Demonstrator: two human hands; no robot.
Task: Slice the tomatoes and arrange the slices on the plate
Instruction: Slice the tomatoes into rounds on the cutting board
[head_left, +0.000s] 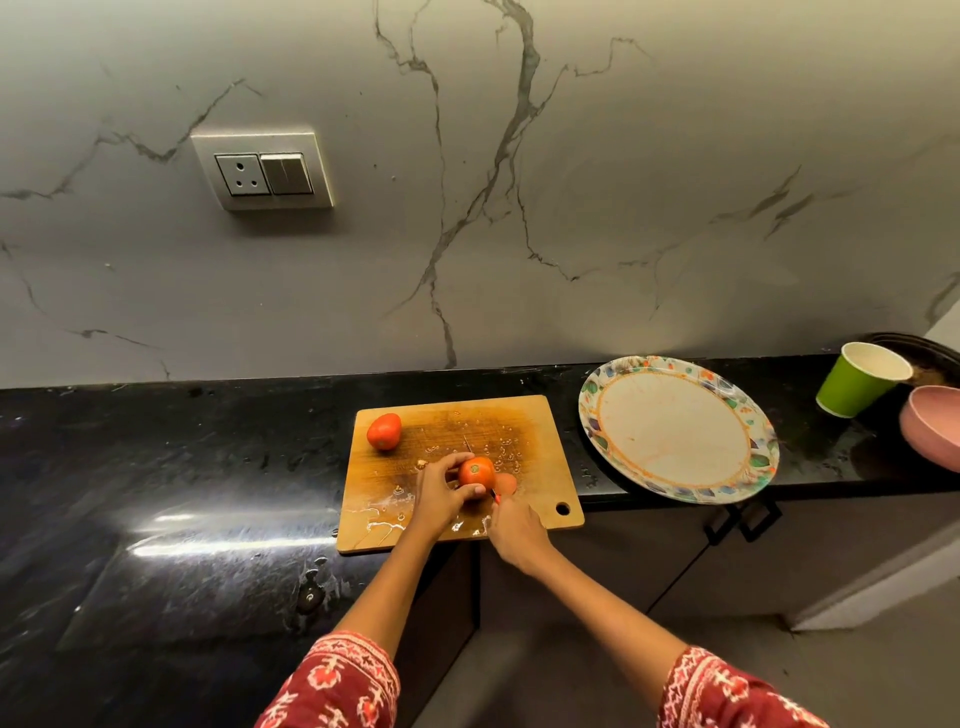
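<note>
The step in hand is the first cuts of one tomato (477, 472), which sits near the front centre of the wooden cutting board (524, 421). The left hand (441, 491) curls its fingers and thumb around that tomato and steadies it. The right hand (514, 530), at the board's front edge, grips a knife (493, 493) by a handle that shows only as a small red patch; the blade is thin and mostly hidden against the fruit. A pale orange piece (506, 483) lies just right of the held tomato, probably an end slice. A second tomato (384, 430), whole and glossy, rests at the board's back left corner. The board is rectangular, worn and scored, wet with juice and seeds, with a hanging hole at its front right corner. Right of the board lies the plate (675, 436), round, flat, with a patterned rim and no slices on it. The next move likely calls for even downward strokes, with the left fingertips kept back from the blade. The desk (182, 467) beneath the board is polished black stone.
</note>
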